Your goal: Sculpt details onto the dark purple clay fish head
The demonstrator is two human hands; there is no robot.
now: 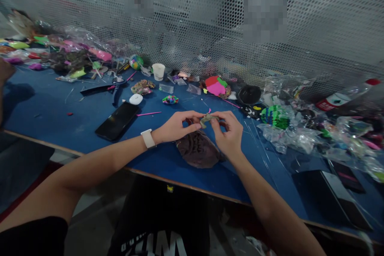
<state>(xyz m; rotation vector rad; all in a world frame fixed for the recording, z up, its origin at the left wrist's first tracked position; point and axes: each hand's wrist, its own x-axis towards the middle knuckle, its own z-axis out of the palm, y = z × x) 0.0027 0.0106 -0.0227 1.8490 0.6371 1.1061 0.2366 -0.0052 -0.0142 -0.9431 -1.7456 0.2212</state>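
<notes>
Clay-like piece, grey-green (206, 120), small and soft-looking, sits between your two hands, just above the far edge of a dark brown lump (198, 150) lying on the blue table (60, 104). Contact between piece and lump: cannot tell.

Your left hand (176, 127) pinches one end, thumb below, fingers curled over the far side. Your right hand (229, 134) nips the other end between thumb and fingertips. Neither is free.

Step in hand, as judged: shaping the piece by fingertip, held clear of the table. It looks thin enough to tear, so the next move calls for light, even pressure from you on both sides, forearms steady.

Containers: white cup (158, 71) stands upright near the perforated screen (195, 24); contents hidden from your angle. Black bowl-like dish (249, 95) to the right of it, too dark inside to read. Red-capped clear bottle (349, 95) leans at far right; any liquid, cannot tell. Crumpled clear bags (303, 140) heap in front of it, coloured bits among them. White rounded case (136, 99), closed, rests just beside your phone (118, 121).
</notes>
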